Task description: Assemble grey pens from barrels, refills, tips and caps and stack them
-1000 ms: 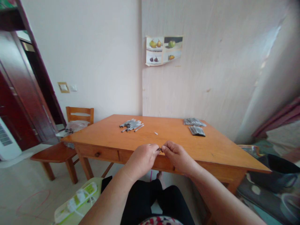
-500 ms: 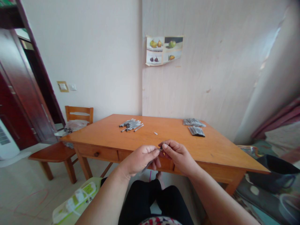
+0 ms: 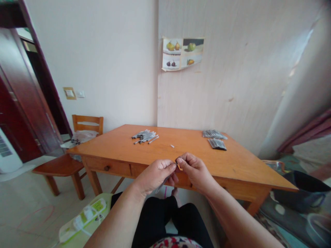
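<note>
Just in front of the table's near edge, my left hand (image 3: pixel 159 174) is closed around a pen (image 3: pixel 160 186), whose grey, see-through barrel sticks out below the palm. My right hand (image 3: pixel 194 167) pinches at the pen's dark end with thumb and forefinger, close against the left fingertips. Fingers mostly hide that end, so whether a cap is on it I cannot tell. Farther back on the table lies a loose pile of grey pens with dark ends (image 3: pixel 145 136). To the right are two neat rows of pens, a back row (image 3: pixel 214 134) and a front row (image 3: pixel 217 144).
A small white piece (image 3: pixel 172 146) lies mid-table on the wooden table (image 3: pixel 186 143). At left stands a wooden chair (image 3: pixel 58 168) with a plastic bag (image 3: pixel 84 136). A pale green box (image 3: pixel 85 220) holding a power strip is beside my left leg; a black bin (image 3: pixel 302 189) stands right.
My right fingertips have shifted slightly at the pen's dark end. The left hand keeps its hold, and the view has moved a little; the pens on the table lie as before.
</note>
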`<state>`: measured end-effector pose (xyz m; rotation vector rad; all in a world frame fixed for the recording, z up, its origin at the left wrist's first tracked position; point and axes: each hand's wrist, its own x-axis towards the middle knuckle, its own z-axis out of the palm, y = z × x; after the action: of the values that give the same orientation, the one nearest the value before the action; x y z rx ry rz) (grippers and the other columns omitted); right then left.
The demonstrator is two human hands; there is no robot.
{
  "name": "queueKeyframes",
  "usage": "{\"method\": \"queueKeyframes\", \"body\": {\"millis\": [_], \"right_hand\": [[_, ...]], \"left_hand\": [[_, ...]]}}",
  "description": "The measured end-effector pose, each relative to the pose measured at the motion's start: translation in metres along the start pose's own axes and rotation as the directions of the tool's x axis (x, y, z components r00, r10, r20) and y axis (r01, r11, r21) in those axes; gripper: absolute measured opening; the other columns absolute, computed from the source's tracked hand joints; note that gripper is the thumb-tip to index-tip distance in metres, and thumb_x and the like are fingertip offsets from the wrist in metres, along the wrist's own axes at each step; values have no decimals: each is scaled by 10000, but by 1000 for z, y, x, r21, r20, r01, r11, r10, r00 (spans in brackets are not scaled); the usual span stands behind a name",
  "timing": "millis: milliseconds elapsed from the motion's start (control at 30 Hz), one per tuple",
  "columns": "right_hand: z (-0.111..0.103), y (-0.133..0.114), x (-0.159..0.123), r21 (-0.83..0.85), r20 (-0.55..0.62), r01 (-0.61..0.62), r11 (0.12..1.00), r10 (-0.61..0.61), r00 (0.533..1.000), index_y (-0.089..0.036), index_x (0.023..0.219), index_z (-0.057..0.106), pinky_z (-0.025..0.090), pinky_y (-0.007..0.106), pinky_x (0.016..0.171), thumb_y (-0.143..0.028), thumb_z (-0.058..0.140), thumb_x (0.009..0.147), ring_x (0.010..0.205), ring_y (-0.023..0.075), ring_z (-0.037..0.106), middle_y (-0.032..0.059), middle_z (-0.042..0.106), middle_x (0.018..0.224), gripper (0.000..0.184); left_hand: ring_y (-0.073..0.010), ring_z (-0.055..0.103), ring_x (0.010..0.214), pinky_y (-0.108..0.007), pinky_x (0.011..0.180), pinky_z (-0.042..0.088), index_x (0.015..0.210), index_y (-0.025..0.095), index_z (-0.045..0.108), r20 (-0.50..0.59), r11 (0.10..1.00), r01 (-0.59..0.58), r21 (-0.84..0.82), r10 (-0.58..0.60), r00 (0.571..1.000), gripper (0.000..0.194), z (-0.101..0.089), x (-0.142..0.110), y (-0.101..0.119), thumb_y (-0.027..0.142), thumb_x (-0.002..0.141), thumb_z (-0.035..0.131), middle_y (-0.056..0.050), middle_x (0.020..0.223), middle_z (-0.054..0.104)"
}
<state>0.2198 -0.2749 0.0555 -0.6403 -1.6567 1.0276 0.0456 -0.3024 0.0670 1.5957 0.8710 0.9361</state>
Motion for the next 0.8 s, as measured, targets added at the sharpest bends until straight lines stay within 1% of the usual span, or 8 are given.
{"method": "queueKeyframes", "body": {"millis": [100,233,400,533,600,667,733,800], "right_hand": [[2,3,-1,-39,-49,5,999,-7,999,-190,740,544,378,266,631,-435,588,895,640,128,466,-16,516,667,293],[4,4,-1,-39,-97,-14,999,10,995,-194,732,531,372,265,628,-434,585,886,649,133,451,-18,497,667,290],[7,5,-2,-70,-156,-24,997,13,988,-198,708,521,331,262,584,-432,584,876,607,124,389,-34,442,633,295],[10,8,-2,-97,-196,-11,995,-9,980,-200,726,540,332,271,602,-425,571,883,631,133,390,-24,450,655,277],[11,9,-2,-95,-217,-16,995,-5,976,-201,726,541,335,275,607,-429,570,882,632,136,390,-21,452,657,278],[10,9,-1,-79,-218,-33,996,15,976,-201,727,550,333,274,600,-440,579,874,622,135,388,-21,455,650,282],[8,8,-1,-60,-199,-52,997,39,979,-199,726,568,329,272,591,-449,594,862,617,135,399,-18,474,647,286],[4,7,0,-42,-162,-66,997,59,985,-197,718,582,323,270,587,-458,604,855,614,135,411,-14,494,646,296]], "left_hand": [[-129,595,620,-252,631,451,811,133,603,-47,997,-16,80,20,999,379,2,1,0,489,909,515,-44,704,642],[-136,591,656,-255,659,436,812,150,609,-123,966,-45,256,79,989,325,4,4,0,435,920,498,-23,696,629],[-132,533,635,-242,603,352,744,180,585,-206,854,-59,518,191,960,303,8,3,3,395,926,474,5,652,581],[-140,514,631,-257,594,308,712,198,573,-260,759,-53,649,287,922,281,13,3,6,373,917,494,-4,665,590],[-151,529,661,-262,611,315,728,204,584,-278,752,-62,656,318,907,269,15,5,5,378,915,500,-19,708,618],[-157,533,674,-260,618,329,738,204,588,-287,791,-79,606,310,906,274,15,6,2,402,911,509,-20,713,618],[-155,536,659,-254,612,348,755,197,592,-268,869,-82,487,238,934,304,13,7,-1,451,903,516,-13,688,607],[-149,549,632,-251,608,379,794,177,602,-203,950,-49,309,116,972,374,8,6,-4,517,902,493,-17,675,612]]}}
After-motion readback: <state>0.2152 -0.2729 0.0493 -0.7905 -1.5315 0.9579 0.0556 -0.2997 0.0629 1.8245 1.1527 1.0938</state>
